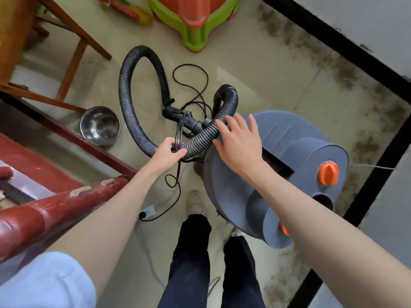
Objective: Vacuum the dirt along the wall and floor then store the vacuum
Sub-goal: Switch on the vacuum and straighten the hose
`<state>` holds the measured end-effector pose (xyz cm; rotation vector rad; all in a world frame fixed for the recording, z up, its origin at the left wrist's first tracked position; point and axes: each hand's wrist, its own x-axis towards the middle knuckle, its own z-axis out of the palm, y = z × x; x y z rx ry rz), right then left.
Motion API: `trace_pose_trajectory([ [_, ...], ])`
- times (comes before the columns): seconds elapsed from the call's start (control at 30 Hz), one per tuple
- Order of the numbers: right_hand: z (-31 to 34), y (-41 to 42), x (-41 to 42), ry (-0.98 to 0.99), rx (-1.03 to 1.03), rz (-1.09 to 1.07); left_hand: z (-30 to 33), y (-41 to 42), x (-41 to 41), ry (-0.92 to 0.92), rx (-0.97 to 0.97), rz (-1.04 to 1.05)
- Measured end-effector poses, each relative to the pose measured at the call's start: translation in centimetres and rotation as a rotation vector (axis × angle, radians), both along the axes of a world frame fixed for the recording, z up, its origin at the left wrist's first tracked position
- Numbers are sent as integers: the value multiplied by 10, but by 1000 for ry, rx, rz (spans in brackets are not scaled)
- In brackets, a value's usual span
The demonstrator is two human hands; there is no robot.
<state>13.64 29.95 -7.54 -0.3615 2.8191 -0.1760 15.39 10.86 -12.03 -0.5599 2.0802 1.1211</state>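
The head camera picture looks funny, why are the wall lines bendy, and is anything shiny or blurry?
Head view: the wide lens bows the black baseboard and stretches both arms at the edges; soft light, faint shadows; the steel bowl shows glare; the red rail and nearest sleeve are blurred, while the hose and hands look sharp.

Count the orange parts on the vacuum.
2: an orange knob on top of the grey vacuum body, and an orange piece low on its side, partly behind the right forearm. Others may be hidden.
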Motion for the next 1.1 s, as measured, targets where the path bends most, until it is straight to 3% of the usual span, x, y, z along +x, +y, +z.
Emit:
trace_pose_trajectory([
  [0.17, -6, -10, -16, -84, 90, 15, 5, -9, -6, 2, 246, -38],
  [0.37, -3, -12, -39, -112, 108, -16, 0, -19, -9, 20, 343, -321],
  [0.53, -3, -14, -53, -221, 66, 2, -13, -20, -12, 51, 237, -583],
  [0.67, -5, -20, -48, -206, 92, 46, -15, -20, -17, 64, 184, -622],
  [0.87, -3, -33, -43, -186, -27, 90, 2, -16, -28, 190, -40, -762],
  [1.1, -8, -62, -74, -504, -33, -297, 13, -16, -25, 344, -123, -670],
])
